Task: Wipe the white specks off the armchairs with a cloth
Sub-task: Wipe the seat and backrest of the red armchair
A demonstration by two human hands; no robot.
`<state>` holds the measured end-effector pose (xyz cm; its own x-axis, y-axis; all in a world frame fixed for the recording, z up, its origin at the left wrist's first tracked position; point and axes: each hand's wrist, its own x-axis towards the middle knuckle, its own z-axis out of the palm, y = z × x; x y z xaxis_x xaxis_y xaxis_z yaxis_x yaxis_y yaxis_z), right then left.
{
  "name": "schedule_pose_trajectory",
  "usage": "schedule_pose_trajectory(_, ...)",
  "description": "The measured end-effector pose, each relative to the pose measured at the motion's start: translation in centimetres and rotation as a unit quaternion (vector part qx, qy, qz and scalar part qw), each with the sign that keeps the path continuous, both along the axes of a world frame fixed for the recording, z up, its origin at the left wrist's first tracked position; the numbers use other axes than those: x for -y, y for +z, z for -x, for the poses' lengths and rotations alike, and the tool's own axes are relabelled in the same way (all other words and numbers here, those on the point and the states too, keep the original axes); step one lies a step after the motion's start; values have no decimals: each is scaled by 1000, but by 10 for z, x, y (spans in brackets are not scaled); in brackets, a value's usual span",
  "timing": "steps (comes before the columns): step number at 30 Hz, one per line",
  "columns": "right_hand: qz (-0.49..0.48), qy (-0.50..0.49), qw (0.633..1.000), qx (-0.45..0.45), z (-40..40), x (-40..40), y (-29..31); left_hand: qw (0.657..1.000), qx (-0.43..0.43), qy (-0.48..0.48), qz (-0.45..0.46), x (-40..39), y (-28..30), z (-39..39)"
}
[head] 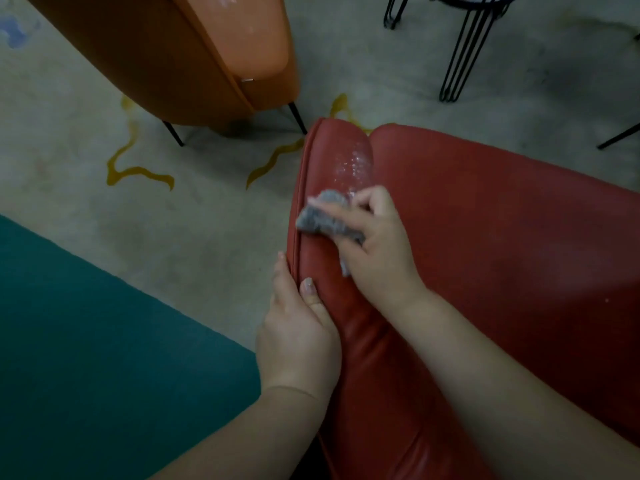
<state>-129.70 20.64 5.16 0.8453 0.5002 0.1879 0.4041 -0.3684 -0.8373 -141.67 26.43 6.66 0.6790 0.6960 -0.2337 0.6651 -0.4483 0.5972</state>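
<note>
A red leather armchair (502, 244) fills the right half of the view. White specks (353, 166) cover the far end of its left armrest. My right hand (377, 247) presses a grey cloth (325, 216) flat on that armrest, just below the specks. My left hand (298, 327) grips the armrest's outer edge nearer to me, thumb on top and fingers down the side. An orange armchair (194, 57) stands at the upper left, with white specks (228, 1) on its seat.
Pale carpet (173, 237) with yellow wavy lines lies between the chairs. A teal rug patch (97, 358) covers the lower left. A stool with black wire legs (464, 46) stands at the upper right, and another black leg (620, 136) shows at the right edge.
</note>
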Motion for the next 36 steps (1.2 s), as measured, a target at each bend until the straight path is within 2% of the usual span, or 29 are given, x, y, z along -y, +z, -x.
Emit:
schedule_pose_trajectory(2,-67,46,993,-84,16,20,-1,1000,0,3,0,0,-1,0)
schedule_pose_trajectory(3,-112,25,984,-136,18,28,-4,1000,2,5,-2,0,-2,0)
schedule_pose_trajectory(7,-204,-193,917,-281,-11,40,-25,1000,4,5,2,2,0,0)
schedule_pose_trajectory(9,-226,-233,887,-329,-31,31,-41,1000,7,6,5,2,1,-1)
schedule_pose_trajectory(11,-205,-250,875,-361,-45,17,-53,1000,7,6,5,3,1,-1)
schedule_pose_trajectory(13,-169,-238,885,-363,-44,7,-56,1000,9,3,1,3,1,-1)
schedule_pose_trajectory(16,-122,-199,924,-304,-20,18,-49,1000,9,4,-4,2,1,-1)
schedule_pose_trajectory(18,-110,-172,937,-283,-1,31,-47,1000,6,4,-2,2,0,0)
schedule_pose_trajectory(21,-123,-181,935,-279,-9,31,-46,1000,4,2,1,3,1,0)
schedule_pose_trajectory(24,-186,-255,899,-304,-54,6,-47,1000,11,-2,0,3,1,-1)
schedule_pose_trajectory(26,-198,-262,886,-327,-78,-12,-47,1000,13,-2,-3,2,0,0)
schedule_pose_trajectory(32,-128,-161,943,-263,-28,7,-43,1000,12,-1,-4,2,0,-1)
schedule_pose_trajectory(34,-134,-155,944,-257,-34,9,-42,1000,10,0,1,3,1,-2)
schedule_pose_trajectory(36,-148,-210,927,-273,-59,-2,-43,1000,8,-2,4,3,2,-1)
